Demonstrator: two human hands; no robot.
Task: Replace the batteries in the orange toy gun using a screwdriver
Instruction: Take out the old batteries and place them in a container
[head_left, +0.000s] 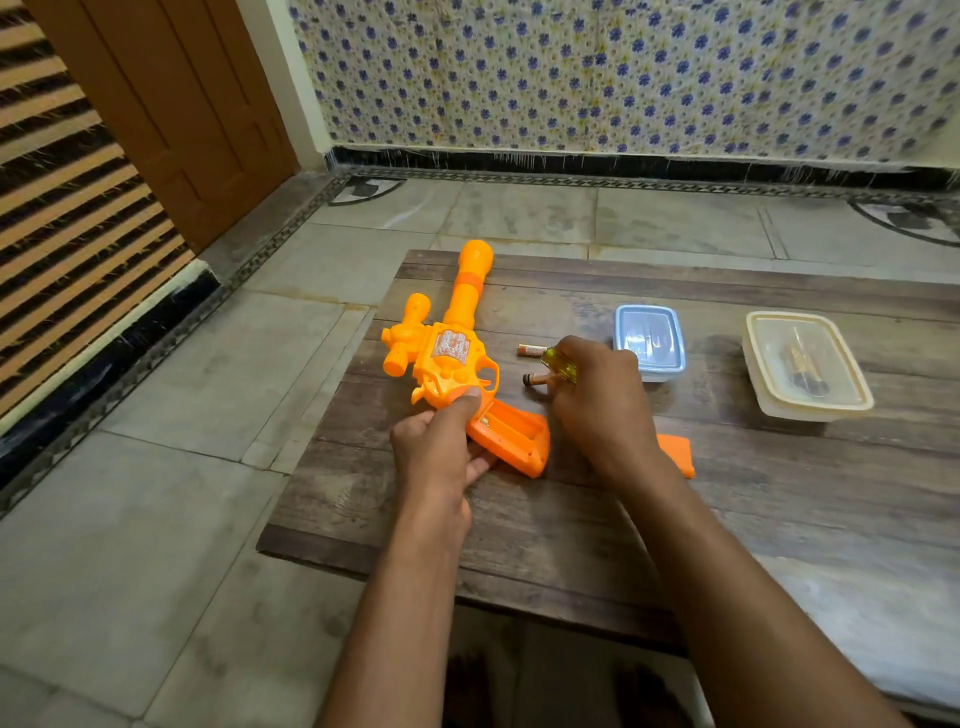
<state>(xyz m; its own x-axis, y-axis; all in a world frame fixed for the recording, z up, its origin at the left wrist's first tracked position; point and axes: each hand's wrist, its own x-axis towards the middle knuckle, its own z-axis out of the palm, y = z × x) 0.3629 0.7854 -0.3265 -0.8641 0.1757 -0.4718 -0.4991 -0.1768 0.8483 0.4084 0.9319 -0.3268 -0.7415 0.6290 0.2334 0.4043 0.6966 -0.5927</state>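
- Nearest to the person, on the wooden bench (519, 519), the left hand (441, 447) gripped the handle of the orange toy gun (447, 358); its battery compartment (511, 434) lay open and looked empty.
- Beside it, the right hand (602, 405) had its grip closed on the screwdriver (558, 364) with the yellow handle. I judged that, with this hand full, a battery could be fumbled.
- Under the right wrist lay the orange cover (678, 452), partly hidden; it could be knocked away.
- Just beyond the fingers lay two batteries (535, 379), which could roll off or be mixed up with fresh ones.
- Farther away stood a blue container (649, 343) and a cream container (808, 364), well apart from the gun.
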